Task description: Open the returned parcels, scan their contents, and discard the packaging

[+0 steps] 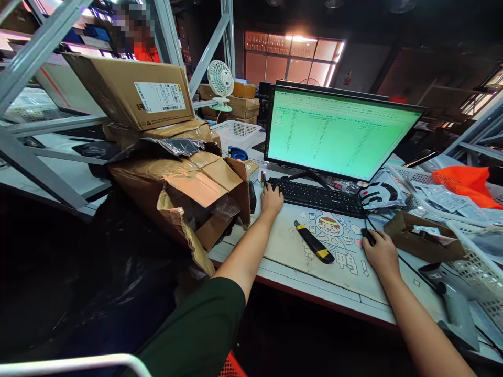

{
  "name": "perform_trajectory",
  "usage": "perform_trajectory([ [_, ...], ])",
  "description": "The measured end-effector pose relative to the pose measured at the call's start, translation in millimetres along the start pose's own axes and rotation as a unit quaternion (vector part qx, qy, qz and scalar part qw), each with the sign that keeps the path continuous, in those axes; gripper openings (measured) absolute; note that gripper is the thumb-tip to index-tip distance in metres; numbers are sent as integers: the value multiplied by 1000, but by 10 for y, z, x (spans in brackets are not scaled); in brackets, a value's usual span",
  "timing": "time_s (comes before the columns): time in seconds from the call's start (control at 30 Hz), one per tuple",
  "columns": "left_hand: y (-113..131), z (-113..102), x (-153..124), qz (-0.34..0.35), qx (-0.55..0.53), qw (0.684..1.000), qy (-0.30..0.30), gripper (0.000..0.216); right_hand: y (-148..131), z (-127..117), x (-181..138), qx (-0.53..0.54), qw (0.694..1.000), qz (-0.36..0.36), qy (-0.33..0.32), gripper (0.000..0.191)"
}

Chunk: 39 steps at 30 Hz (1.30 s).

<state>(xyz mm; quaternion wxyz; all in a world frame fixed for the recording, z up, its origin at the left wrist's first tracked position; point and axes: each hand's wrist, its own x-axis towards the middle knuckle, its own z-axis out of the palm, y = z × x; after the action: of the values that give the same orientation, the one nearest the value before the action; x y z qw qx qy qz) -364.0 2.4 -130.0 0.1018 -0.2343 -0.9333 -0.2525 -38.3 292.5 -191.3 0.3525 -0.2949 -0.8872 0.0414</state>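
Black-and-yellow cutter (313, 242) lying across the mat (283, 248). On the left, torn carton (145, 178) with flaps open; behind and higher, labelled carton (110, 89) near grey struts (43, 51). Farther back, fan (220, 78) above a white basket (236, 137), with a bright window (277, 68) beyond. On the right, open box (412, 246), grey scanner (458, 311) and orange cloth (467, 180).

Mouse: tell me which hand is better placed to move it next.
Likely the right hand: it rests on the mouse. The left hand is at the far left end of the keyboard, well away from it.
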Motion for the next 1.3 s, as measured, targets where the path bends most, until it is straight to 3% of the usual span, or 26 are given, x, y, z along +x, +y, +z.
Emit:
perform_trajectory([
  [0.37,10,-17,-3,-1,13,1000,-3,46,-26,-21,0,-7,1000,19,-12,59],
  [0.7,46,-77,-22,0,15,1000,-9,52,-217,-149,5,-7,998,53,27,52],
  [0.9,57,-56,8,2,16,1000,-6,54,-310,-202,26,22,999,47,-17,44],
  [1.3,57,-30,28,12,13,1000,10,54,-300,-177,41,24,998,48,-23,43],
])
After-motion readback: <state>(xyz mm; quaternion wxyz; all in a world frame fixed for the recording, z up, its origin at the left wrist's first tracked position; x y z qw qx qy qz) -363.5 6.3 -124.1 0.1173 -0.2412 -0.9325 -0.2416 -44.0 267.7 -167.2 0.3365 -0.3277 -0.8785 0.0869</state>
